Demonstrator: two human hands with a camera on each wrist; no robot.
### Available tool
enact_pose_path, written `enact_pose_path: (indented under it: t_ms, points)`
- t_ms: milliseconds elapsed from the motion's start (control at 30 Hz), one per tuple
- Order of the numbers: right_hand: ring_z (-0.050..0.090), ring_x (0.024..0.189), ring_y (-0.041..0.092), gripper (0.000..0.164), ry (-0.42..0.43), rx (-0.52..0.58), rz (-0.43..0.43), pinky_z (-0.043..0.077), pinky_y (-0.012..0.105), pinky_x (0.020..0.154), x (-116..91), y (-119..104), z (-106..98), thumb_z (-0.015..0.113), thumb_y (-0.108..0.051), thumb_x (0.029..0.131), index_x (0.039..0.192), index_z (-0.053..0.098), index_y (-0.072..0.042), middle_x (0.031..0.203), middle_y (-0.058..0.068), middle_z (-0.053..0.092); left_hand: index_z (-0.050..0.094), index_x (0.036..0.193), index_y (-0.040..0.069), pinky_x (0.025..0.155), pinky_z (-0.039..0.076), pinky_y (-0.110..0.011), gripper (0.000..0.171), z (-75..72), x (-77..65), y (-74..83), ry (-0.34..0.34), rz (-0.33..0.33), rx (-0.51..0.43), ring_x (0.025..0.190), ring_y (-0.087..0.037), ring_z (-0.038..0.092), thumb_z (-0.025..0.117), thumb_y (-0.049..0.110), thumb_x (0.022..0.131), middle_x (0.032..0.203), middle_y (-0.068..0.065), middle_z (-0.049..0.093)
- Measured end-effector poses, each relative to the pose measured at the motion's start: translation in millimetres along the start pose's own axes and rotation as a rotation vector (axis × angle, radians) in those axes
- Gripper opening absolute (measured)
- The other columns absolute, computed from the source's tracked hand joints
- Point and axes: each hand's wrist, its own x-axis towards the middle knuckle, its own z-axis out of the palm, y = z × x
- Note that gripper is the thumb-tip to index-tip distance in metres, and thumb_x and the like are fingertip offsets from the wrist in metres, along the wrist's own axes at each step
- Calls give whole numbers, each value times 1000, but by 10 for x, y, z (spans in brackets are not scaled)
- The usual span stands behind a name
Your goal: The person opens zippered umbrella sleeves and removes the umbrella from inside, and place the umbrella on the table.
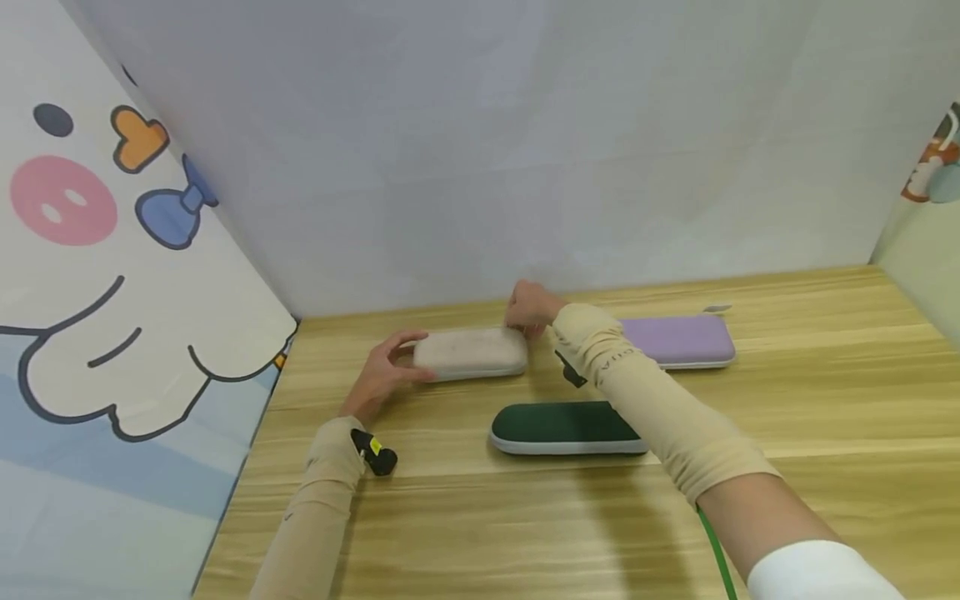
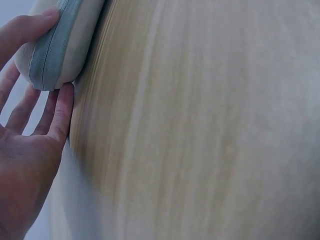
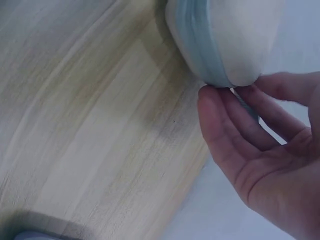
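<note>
A beige zippered case [image 1: 471, 352] with a pale blue-grey zipper band lies near the back of the table, its long side running left to right. My left hand [image 1: 378, 375] grips its left end; in the left wrist view the thumb [image 2: 42, 21] presses the zipper band and the fingertips touch the end below. At the opposite end is my right hand [image 1: 532, 307], fingers curled. The right wrist view shows its thumb and fingertips pinching at the case's tip, where a thin blue-grey strip [image 3: 246, 106] shows between the fingers.
A dark green zippered case [image 1: 566, 425] lies in front, partly behind the right forearm. To the right sits a purple case [image 1: 678, 340] with a small grey tab [image 1: 717, 309]. A pale curtain [image 1: 480, 167] backs the wooden table [image 1: 465, 533]; a cartoon-printed sheet [image 1: 135, 333] hangs at left.
</note>
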Motion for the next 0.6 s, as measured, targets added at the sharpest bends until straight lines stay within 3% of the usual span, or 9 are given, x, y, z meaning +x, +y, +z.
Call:
enact_pose_path:
  t_ms: [133,300,600]
  points:
    - [67,74,38,23,10,2,34,56,43,66,14,-20,14,54,-6,80,57,53,-4,66,17,63,54,132,15,86,48,-36,68,3,-3,-5,2,-1,0,128,-25,40,84,10,71,141,1,42]
    - [67,64,34,26,21,-14,51,56,42,64,48,-39,20,50,0,74,50,45,-10,61,16,61,54,131,17,87,48,-37,68,-4,-2,-19,-10,-9,-16,127,-22,42,84,11,70,140,2,43]
    - [68,61,29,18,19,-79,-19,56,33,57,69,1,-7,51,4,75,62,64,1,65,18,66,54,132,18,85,49,-37,68,-4,3,-30,-12,-16,-22,126,-22,43,83,10,71,140,2,43]
